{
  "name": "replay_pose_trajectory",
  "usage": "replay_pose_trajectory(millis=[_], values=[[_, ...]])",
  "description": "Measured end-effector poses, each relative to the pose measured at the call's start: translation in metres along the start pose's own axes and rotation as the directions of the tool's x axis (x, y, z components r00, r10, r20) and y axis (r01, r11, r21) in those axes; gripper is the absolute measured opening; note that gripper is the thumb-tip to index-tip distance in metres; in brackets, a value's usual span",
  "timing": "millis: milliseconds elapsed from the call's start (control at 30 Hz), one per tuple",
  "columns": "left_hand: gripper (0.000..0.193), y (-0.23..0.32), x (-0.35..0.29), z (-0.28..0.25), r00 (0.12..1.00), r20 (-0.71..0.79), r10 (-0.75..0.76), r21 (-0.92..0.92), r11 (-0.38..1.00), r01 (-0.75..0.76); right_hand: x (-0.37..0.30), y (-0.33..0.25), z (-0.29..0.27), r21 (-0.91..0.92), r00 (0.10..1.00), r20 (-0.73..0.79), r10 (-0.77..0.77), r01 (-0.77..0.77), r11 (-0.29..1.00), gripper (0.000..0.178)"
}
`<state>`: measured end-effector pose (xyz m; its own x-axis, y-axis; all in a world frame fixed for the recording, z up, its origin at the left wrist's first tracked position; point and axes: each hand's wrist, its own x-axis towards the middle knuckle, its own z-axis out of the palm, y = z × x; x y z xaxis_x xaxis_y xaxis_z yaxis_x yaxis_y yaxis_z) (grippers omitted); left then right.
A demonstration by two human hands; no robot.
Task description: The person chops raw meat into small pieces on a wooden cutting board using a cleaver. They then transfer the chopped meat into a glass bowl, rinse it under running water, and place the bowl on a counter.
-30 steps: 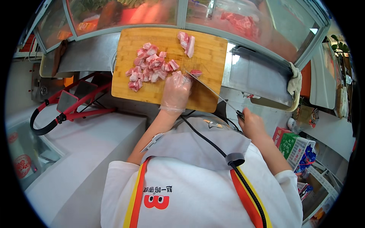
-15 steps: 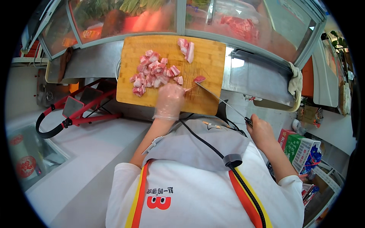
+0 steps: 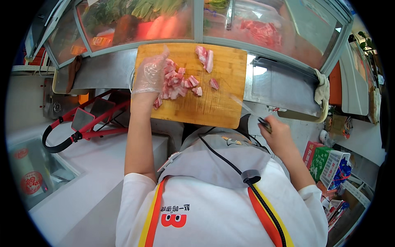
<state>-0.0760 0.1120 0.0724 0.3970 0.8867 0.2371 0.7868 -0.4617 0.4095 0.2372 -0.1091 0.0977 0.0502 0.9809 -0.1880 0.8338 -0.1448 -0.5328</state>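
A wooden chopping board (image 3: 218, 109) lies in front of me with a pile of cut pork pieces (image 3: 176, 84) on its left half. My left hand (image 3: 150, 74), in a clear plastic glove, rests against the left side of the pile. Its fingers reach toward the far edge, and part of the meat is hidden beneath it. Off the board's near right corner, my right hand (image 3: 277, 133) grips a knife (image 3: 264, 122), its blade blurred and pointing toward the board. One small pork piece (image 3: 214, 84) sits apart, and uncut pork strips (image 3: 205, 59) lie near the far edge.
A glass display case (image 3: 197, 24) with vegetables and meat stands behind the board. Metal trays (image 3: 284, 84) flank it on the right, with a cloth (image 3: 321, 88) over the end. A red-framed folding object (image 3: 90, 117) stands at the left, boxes (image 3: 323, 164) at the lower right.
My left hand has moved from the near side of the pile to its far left. The knife has drawn back right, leaving the small pork piece alone on the board.
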Motion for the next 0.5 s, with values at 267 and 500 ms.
replay_pose_trajectory(millis=[267,500], values=[[0.011,0.090,-0.017,0.054,0.934,0.058,0.354,0.191,0.914,-0.358,-0.015,0.007,-0.014,0.235,0.940,0.097,0.327,-0.340,0.911,0.019],[0.008,0.076,-0.011,0.046,0.967,0.210,0.145,0.326,0.922,-0.209,-0.015,0.011,-0.014,0.330,0.934,0.096,0.344,-0.356,0.874,0.021]])
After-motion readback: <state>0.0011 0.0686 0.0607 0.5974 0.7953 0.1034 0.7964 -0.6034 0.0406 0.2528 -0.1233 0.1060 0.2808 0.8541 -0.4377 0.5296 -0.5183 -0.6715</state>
